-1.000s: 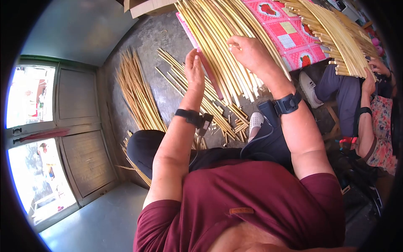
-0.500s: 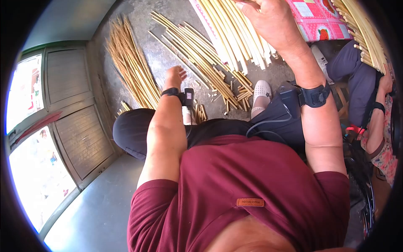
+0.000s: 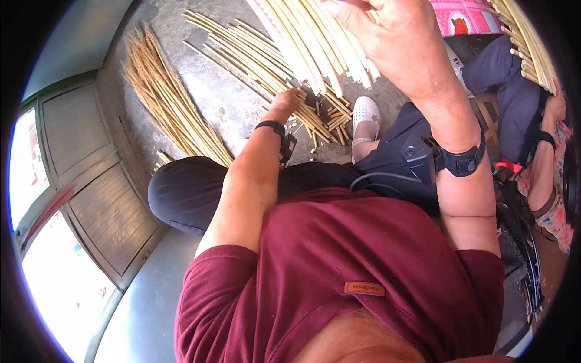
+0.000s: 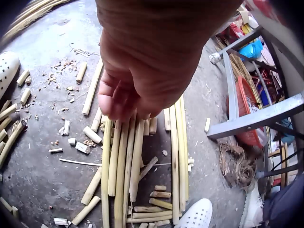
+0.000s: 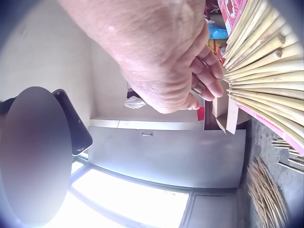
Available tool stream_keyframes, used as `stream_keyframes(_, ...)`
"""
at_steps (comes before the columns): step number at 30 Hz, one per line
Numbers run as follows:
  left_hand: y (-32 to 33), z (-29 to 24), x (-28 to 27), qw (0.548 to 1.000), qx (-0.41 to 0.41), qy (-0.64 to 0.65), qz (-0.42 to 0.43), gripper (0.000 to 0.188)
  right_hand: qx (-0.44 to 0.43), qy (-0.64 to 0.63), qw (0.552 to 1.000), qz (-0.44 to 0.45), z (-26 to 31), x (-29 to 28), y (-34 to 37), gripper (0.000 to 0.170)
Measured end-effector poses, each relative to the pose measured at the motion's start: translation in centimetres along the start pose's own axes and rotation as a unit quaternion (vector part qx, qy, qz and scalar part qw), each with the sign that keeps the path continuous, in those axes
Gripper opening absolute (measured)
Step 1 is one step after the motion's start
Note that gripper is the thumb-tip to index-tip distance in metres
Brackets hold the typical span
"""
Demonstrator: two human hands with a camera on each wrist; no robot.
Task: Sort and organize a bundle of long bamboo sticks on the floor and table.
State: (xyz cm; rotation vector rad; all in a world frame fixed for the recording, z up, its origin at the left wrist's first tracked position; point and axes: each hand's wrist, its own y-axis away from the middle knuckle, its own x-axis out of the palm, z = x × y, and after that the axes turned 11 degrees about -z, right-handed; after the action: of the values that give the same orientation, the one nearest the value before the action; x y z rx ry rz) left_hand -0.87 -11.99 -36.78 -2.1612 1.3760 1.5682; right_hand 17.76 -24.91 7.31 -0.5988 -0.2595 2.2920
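In the head view my left hand (image 3: 285, 101) is down at a loose pile of pale plant stalks (image 3: 242, 45) on the floor. In the left wrist view its curled fingers grip several stalks (image 4: 118, 180) near the pile's end; the palm side is partly hidden. My right hand (image 3: 396, 48) is raised in front of a wide row of peeled stalks (image 3: 302, 42), which rests on a pink patterned cloth (image 3: 463, 7). From the right wrist, the fingers of that hand appear loosely bent and hold nothing, beside the fanned stalk ends (image 5: 266, 76).
A bundle of brushy-tipped stalks (image 3: 163, 91) lies on the floor to the left. Short cut pieces (image 4: 91, 185) are scattered near my shoe (image 3: 366, 112). At the right sits another person (image 3: 508, 72) with a stalk bundle (image 3: 526, 48). A metal frame (image 4: 266, 116) stands beside an orange basket (image 4: 247, 102).
My left hand has dropped from beside the peeled stalks, swung left, then come right onto the floor pile. My right hand has come nearer the camera. The head view has shifted.
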Motion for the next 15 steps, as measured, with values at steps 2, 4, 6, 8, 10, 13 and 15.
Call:
stream_keyframes(2, -0.2, 0.0, -0.4, 0.999, -0.012, -0.019, 0.037, 0.025, -0.014, 0.009, 1.0, 0.004, -0.7, 0.1, 0.1, 0.012)
stream_keyframes(4, -0.4, 0.8, -0.6, 0.999, -0.035, -0.015, 0.038, 0.023, -0.065, 0.035, 0.997, -0.01, -2.4, 1.0, 0.3, 0.011)
stream_keyframes(6, -0.4, 2.1, -0.4, 0.997, -0.07, 0.012, 0.005, 0.021, -0.102, 0.049, 0.993, -0.014, -3.2, 1.8, 0.4, 0.01)
stream_keyframes(8, -1.1, 3.8, 0.4, 0.987, -0.129, 0.067, -0.073, 0.01, -0.106, 0.042, 0.993, 0.001, -2.9, 2.3, 0.4, 0.01)
stream_keyframes(10, -2.6, 6.2, 0.9, 0.962, -0.159, 0.154, -0.162, 0.007, -0.08, 0.063, 0.995, 0.018, -2.1, 2.7, 0.6, 0.01)
stream_keyframes(13, -3.0, 5.1, -5.9, 0.883, -0.179, 0.379, -0.212, 0.01, -0.1, 0.079, 0.991, 0.028, -2.2, 3.8, 0.8, 0.012)
stream_keyframes(15, -0.6, 0.9, -13.5, 0.798, -0.089, 0.536, -0.259, 0.012, -0.092, 0.07, 0.991, 0.066, -3.3, 4.8, 0.5, 0.014)
